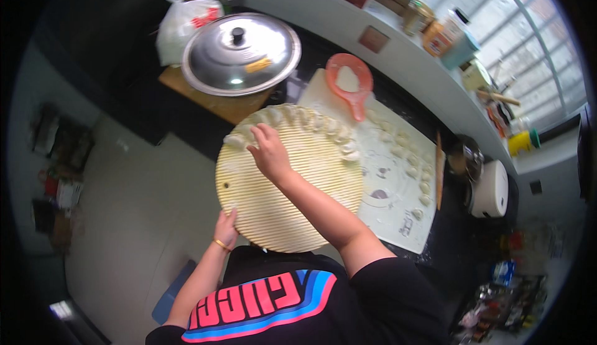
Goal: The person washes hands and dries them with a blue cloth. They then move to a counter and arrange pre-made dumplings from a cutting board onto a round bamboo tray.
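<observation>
A round, ridged tray (261,205), pale yellow, is held in front of my body. My left hand (226,229), with a gold-coloured bracelet at the wrist, grips its lower left rim. Along the far edge of the tray stands a curved row of dumplings (319,123). My right hand (270,151) reaches over the tray beside the dumplings at the upper left; its fingers are partly spread, and whether they touch a dumpling cannot be made out. Small dough pieces (413,160) lie on a pale mat (396,226) to the right, with a pink strainer-like utensil (361,94) at its far end.
A large metal lid (275,32) sits over a wooden board (210,94) at the back left, by a white plastic bag (175,30). A rolling pin (439,170) lies along the mat's right edge. Beyond are a metal pot (471,158) and a white appliance (492,188).
</observation>
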`<state>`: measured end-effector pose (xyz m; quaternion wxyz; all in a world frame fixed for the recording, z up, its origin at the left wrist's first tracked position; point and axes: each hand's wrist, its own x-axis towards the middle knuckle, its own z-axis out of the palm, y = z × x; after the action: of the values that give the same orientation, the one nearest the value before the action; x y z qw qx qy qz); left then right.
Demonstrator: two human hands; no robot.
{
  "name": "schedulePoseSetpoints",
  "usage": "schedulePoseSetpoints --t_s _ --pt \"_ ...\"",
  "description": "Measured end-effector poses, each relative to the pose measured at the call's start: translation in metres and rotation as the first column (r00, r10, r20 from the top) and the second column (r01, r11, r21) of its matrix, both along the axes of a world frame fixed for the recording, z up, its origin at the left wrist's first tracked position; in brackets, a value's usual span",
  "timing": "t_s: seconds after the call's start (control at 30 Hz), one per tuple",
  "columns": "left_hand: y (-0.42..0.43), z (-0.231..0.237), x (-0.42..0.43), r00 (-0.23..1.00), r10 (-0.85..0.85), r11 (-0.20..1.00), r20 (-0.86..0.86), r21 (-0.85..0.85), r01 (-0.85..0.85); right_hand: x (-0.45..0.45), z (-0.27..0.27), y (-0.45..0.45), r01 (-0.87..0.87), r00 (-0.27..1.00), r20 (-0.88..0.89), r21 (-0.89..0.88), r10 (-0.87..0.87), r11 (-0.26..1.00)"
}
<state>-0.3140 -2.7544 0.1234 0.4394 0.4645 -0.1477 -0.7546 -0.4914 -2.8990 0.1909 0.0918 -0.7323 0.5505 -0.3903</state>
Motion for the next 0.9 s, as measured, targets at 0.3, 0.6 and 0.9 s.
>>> schedulePoseSetpoints --t_s 0.3,0.6,0.9 --pt "-0.001 -0.008 -0.003 1.0 0.019 0.999 0.016 -0.042 -0.018 -0.337 -0.04 0.081 0.931 0.353 -0.26 0.196 -0.899 0.308" --pt "-0.001 0.002 -0.009 0.988 0.072 0.997 0.137 -0.039 -0.067 -0.364 -0.058 0.082 0.578 0.805 -0.14 0.406 -0.577 0.708" --pt "0.0 -0.004 -0.009 0.982 0.089 0.996 0.166 -0.041 -0.084 -0.327 -0.058 0.04 0.535 0.845 -0.156 0.243 -0.512 0.809"
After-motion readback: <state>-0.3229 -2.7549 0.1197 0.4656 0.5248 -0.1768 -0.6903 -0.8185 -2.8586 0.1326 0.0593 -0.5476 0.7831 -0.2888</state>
